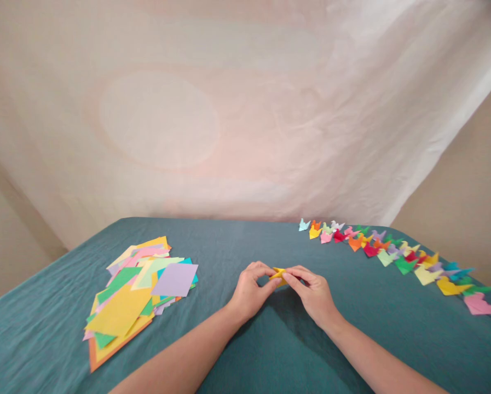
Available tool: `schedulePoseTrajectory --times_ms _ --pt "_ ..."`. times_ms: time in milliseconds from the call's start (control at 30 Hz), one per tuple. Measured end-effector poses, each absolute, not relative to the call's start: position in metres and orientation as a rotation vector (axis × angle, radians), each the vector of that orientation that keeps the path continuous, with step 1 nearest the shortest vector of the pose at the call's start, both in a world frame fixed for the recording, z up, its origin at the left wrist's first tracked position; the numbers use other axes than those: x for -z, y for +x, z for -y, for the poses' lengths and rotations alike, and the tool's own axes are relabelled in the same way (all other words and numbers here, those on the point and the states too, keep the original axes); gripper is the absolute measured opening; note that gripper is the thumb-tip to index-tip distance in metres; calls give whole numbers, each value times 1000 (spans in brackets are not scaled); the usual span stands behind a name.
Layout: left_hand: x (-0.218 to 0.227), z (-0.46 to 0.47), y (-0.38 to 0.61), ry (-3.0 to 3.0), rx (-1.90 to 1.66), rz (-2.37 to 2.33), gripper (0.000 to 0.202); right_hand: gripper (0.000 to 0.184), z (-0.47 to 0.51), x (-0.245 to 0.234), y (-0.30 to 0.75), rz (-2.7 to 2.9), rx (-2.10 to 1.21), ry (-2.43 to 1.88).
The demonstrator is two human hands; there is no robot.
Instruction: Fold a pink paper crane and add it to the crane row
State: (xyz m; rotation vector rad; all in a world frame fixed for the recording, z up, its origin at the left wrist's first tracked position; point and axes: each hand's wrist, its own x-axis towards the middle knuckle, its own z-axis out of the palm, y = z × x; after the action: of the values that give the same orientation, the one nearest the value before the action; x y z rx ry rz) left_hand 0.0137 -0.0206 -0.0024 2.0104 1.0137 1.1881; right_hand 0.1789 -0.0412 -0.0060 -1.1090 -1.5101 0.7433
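Observation:
A small folded piece of yellow origami paper is held between my two hands above the middle of the table. My left hand pinches its left side between thumb and fingers. On the right side, the thumb and fingertips of my right hand grip it too. Fingers cover much of the paper, so its full folded shape is hidden.
Loose coloured paper sheets lie in an overlapping pile at the left, a lilac square on top. Several folded paper birds stand in slanting rows along the right edge. A teal cloth covers the table; a pale sheet hangs behind.

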Motion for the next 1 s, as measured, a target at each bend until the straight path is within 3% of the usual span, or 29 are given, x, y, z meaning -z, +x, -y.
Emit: schedulePoseTrajectory --times_ms 867,1000 --pt "7 21 13 2106 -1180 -1149 10 23 36 12 182 1553 -835 -1147" --pt "6 20 13 1967 -1186 -1154 19 24 36 14 183 1489 -920 -1140"
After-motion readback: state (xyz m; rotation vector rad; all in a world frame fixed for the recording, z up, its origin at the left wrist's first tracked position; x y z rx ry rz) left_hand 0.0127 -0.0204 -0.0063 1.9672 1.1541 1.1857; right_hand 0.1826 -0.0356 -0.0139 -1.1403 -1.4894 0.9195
